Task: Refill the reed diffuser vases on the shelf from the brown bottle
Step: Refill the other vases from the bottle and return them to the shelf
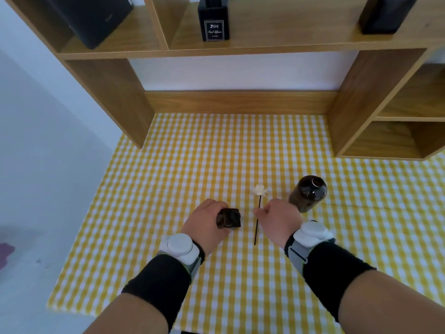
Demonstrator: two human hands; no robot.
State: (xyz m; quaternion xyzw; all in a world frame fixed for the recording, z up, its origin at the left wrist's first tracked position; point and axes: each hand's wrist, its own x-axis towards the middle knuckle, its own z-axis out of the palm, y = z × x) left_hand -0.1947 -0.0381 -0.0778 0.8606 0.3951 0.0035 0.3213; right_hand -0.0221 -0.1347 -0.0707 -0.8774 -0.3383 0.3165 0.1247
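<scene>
A pale wooden shelf unit (240,53) with a smooth grain and boxy open compartments spanned the back of the desk. Below it lay a yellow-and-white gingham cloth (192,165), flat apart from a faint crease on the right.

On the upper left shelf sat a large matte black box (96,18) with rounded corners. In the middle compartment stood a square black diffuser vase (213,22) with a white framed label, and a second dark block-shaped container (385,13) stood at the right end of the same shelf, cut off by the frame.

The brown bottle (309,195), round, glossy glass with its mouth uncapped, stood upright on the cloth just beyond the right hand.

Both forearms wore black knit sleeves with smooth white rounded wrist devices (180,245).

The left hand (204,225) curled around a small, dark, square-edged glass vase (230,221) resting on the cloth, near the desk's front centre.

The right hand (280,220) pinched a thin dark reed stick (256,231) partway along its length, beside that vase but apart from it. The stick carried a small papery white flower (260,190) at its far end.
</scene>
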